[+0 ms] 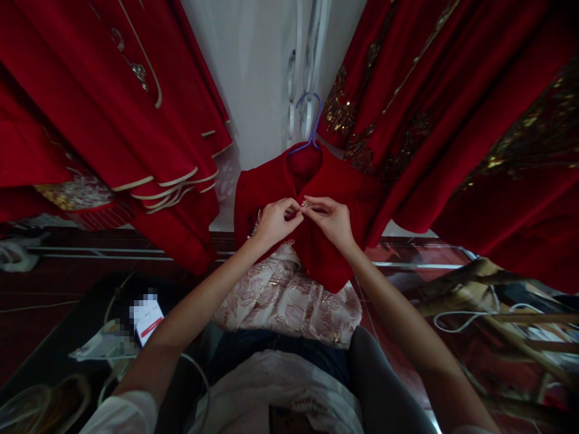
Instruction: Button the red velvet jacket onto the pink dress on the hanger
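Note:
A red jacket (266, 175) hangs in front of me on a purple hanger (318, 120). Both hands meet at its front, just under the collar. My left hand (279, 222) pinches at the front edge, thumb and forefinger together. From the other side my right hand (332, 220) pinches a small sparkly ornament (305, 204), which looks like a button or brooch. Whether a needle or thread is between the fingers is too small to tell. Below the jacket, pale pink brocade fabric (289, 289) with gold flecks spreads over my lap.
Red garments with cream piping (181, 181) hang at the left, and red garments with gold sequins (341, 111) at the right. A lit phone (148, 322) and a clear plastic bag (102, 343) lie on a dark surface at left. Wooden pieces (470, 283) and a white cord (456, 322) are at right.

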`<control>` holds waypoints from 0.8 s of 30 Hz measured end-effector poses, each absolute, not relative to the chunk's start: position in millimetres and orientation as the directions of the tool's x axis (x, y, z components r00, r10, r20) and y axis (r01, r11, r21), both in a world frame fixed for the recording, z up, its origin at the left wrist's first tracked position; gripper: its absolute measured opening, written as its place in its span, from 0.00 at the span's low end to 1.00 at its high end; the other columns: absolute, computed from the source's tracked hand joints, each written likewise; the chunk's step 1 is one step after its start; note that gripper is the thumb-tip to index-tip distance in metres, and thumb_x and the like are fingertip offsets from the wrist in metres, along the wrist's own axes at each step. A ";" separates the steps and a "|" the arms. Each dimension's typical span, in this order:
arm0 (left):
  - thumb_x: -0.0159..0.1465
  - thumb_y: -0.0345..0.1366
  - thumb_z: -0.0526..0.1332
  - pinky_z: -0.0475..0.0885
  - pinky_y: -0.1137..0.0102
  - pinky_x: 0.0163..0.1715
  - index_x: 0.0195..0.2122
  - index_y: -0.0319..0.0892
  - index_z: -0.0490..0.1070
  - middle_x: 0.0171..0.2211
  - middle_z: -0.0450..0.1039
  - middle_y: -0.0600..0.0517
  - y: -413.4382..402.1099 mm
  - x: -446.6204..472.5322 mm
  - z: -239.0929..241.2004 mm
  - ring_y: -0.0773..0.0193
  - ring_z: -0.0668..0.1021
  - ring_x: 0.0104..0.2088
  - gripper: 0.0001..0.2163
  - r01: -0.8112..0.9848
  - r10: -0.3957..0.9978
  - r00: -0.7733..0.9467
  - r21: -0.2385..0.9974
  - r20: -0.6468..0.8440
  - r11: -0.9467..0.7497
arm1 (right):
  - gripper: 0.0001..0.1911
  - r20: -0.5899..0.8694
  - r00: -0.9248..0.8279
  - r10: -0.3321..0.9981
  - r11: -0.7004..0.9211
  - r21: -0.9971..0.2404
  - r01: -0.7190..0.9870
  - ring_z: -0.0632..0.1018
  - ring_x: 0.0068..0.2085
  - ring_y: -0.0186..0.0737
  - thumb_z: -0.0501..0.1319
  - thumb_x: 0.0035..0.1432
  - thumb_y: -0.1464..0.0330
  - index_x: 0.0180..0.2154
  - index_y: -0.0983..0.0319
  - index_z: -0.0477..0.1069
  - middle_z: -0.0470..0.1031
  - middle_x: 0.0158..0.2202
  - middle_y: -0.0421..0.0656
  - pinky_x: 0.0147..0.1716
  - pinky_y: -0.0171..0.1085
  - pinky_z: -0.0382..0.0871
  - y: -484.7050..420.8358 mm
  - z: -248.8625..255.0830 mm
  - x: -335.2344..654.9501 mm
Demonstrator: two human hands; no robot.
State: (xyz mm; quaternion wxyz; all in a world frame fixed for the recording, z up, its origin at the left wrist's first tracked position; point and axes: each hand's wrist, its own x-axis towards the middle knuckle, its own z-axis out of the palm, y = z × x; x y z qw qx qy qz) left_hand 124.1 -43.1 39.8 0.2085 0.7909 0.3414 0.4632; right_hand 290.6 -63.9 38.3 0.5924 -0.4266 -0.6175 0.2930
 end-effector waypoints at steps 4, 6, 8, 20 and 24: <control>0.59 0.30 0.59 0.74 0.72 0.34 0.33 0.43 0.73 0.31 0.76 0.52 -44.3 122.6 43.9 0.67 0.78 0.30 0.04 0.366 0.697 0.387 0.593 0.604 -0.717 | 0.18 0.461 0.048 0.886 0.450 -0.880 0.154 0.82 0.39 0.43 0.71 0.47 0.60 0.41 0.59 0.79 0.81 0.40 0.45 0.43 0.44 0.79 -63.4 41.1 292.1; 0.60 0.30 0.58 0.73 0.72 0.35 0.33 0.43 0.73 0.32 0.75 0.52 -43.4 121.3 46.3 0.67 0.77 0.30 0.04 0.377 0.672 0.419 0.557 0.610 -0.740 | 0.17 0.463 0.026 0.886 0.454 -0.877 0.160 0.82 0.39 0.43 0.71 0.47 0.61 0.41 0.58 0.79 0.80 0.41 0.45 0.43 0.44 0.79 -62.7 41.5 293.6; 0.60 0.30 0.58 0.73 0.72 0.35 0.33 0.43 0.73 0.32 0.75 0.52 -41.7 120.2 47.6 0.67 0.77 0.31 0.04 0.389 0.651 0.449 0.523 0.612 -0.759 | 0.17 0.464 0.008 0.886 0.457 -0.874 0.165 0.81 0.39 0.42 0.71 0.47 0.61 0.40 0.58 0.79 0.80 0.41 0.45 0.42 0.44 0.79 -61.2 41.4 295.4; 0.61 0.29 0.57 0.69 0.70 0.34 0.33 0.42 0.71 0.31 0.71 0.51 -31.1 126.9 49.1 0.64 0.74 0.31 0.04 0.479 0.595 0.526 0.367 0.607 -0.798 | 0.16 0.464 -0.029 0.885 0.461 -0.868 0.185 0.80 0.39 0.40 0.69 0.48 0.62 0.41 0.58 0.79 0.79 0.41 0.44 0.44 0.42 0.77 -46.8 38.8 303.3; 0.63 0.32 0.57 0.70 0.70 0.36 0.34 0.43 0.68 0.33 0.71 0.51 -34.0 138.7 32.4 0.65 0.74 0.33 0.02 0.468 0.681 0.346 0.510 0.645 -0.722 | 0.19 0.499 0.013 0.866 0.491 -0.857 0.158 0.78 0.43 0.39 0.65 0.54 0.61 0.48 0.56 0.75 0.75 0.48 0.46 0.46 0.41 0.75 -45.9 24.1 293.8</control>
